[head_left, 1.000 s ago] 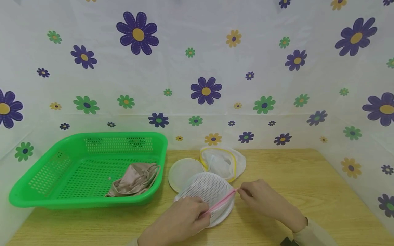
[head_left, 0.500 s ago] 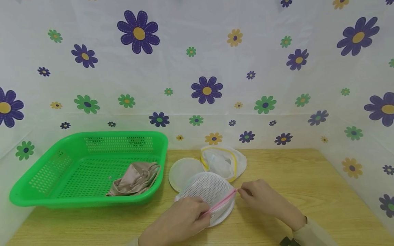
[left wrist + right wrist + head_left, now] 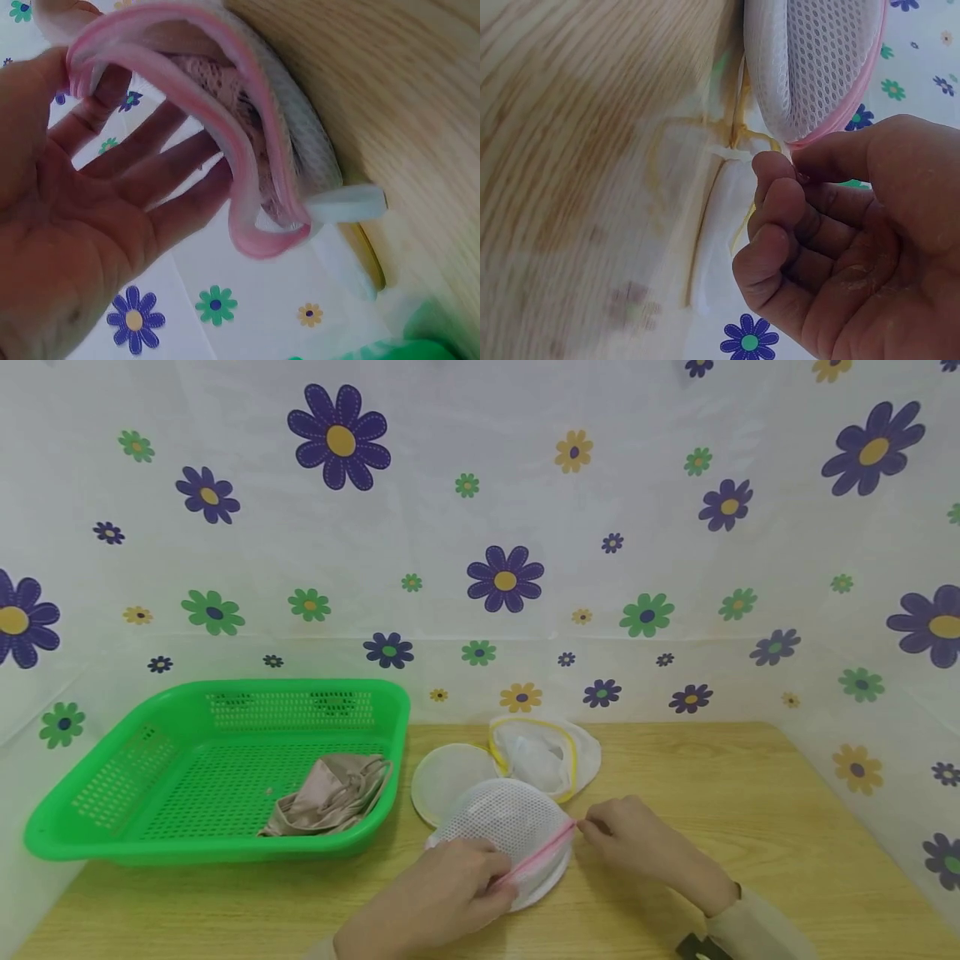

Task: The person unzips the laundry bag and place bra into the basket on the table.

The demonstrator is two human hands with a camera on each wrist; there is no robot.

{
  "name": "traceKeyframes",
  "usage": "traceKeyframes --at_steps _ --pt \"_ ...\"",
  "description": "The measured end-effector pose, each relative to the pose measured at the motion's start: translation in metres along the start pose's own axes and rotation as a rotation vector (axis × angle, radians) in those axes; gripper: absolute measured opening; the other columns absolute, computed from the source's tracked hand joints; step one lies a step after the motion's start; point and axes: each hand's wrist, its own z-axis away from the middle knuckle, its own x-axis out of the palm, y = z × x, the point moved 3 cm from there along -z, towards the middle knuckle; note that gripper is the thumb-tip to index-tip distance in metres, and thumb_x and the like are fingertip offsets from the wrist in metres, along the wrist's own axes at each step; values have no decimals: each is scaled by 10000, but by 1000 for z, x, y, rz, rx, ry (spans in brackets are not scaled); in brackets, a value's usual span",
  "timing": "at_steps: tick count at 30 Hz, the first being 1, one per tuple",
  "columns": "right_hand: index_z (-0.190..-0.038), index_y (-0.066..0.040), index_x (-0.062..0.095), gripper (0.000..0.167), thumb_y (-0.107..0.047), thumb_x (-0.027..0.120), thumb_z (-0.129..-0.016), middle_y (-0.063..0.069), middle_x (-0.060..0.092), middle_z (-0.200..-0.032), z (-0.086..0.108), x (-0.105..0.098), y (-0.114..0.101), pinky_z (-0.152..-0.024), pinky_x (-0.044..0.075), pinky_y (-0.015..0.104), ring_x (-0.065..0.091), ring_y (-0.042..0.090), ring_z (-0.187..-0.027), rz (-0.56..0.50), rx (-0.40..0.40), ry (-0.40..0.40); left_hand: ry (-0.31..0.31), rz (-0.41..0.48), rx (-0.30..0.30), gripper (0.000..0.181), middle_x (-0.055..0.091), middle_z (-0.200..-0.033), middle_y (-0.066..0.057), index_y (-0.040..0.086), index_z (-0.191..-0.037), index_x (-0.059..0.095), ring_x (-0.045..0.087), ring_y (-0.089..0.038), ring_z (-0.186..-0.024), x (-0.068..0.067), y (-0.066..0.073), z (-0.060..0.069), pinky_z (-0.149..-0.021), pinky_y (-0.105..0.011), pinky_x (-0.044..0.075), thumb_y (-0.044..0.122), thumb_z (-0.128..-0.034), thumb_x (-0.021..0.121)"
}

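A white mesh laundry bag (image 3: 504, 814) with a pink zipper edge (image 3: 551, 847) is held just above the table, in the middle of the head view. My left hand (image 3: 450, 885) pinches that edge at its near end, the other fingers spread under the bag in the left wrist view. The mouth of the bag gapes there, showing a pinkish lacy cloth (image 3: 217, 82) inside. At the far end of the zipper, my right hand (image 3: 637, 835) pinches the bag's corner between thumb and forefinger. The right wrist view shows its other fingers curled (image 3: 769, 262).
Left stands a green perforated basket (image 3: 402, 718) with a crumpled beige satin garment (image 3: 330, 797) in it. Behind the bag lie a flat round white mesh bag (image 3: 450, 781) and another white bag with yellow trim (image 3: 585, 756). A flowered sheet (image 3: 525, 502) hangs behind the wooden table (image 3: 720, 785).
Both hands keep their hold on the bag almost in the same place. The right forearm has shifted very slightly left.
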Motion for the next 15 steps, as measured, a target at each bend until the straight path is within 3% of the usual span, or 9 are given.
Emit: traceKeyframes --at_steps 4,8,12,15 --pt "-700 -130 635 277 -123 620 -977 -119 464 -581 2 -1 0 -498 366 182 378 -25 -523 -4 -1 25 -70 39 14 138 518 -796 196 308 -880 605 465 27 -709 -3 -4 6 -649 -156 408 412 -941 672" --pt "-830 -85 723 171 -106 625 -969 -107 551 -630 6 -6 -2 -516 398 183 411 -23 -551 -1 17 49 -124 101 37 180 594 -961 224 335 -1076 624 547 28 -827 -5 -7 13 -755 -170 473 451 -947 670" --pt "-932 -96 745 126 -113 628 -976 -115 628 -723 11 -11 -10 -575 453 185 477 -34 -634 -5 -2 80 -111 110 65 194 612 -1017 206 306 -1137 622 558 30 -875 -4 -8 13 -810 -186 497 433 -991 625" --pt "-957 -117 742 99 -85 649 -967 -90 692 -810 13 -14 -20 -620 511 197 547 -41 -722 -28 -123 148 -71 117 67 158 606 -977 201 293 -1103 626 547 29 -853 -1 -6 10 -782 -176 490 420 -1014 596"
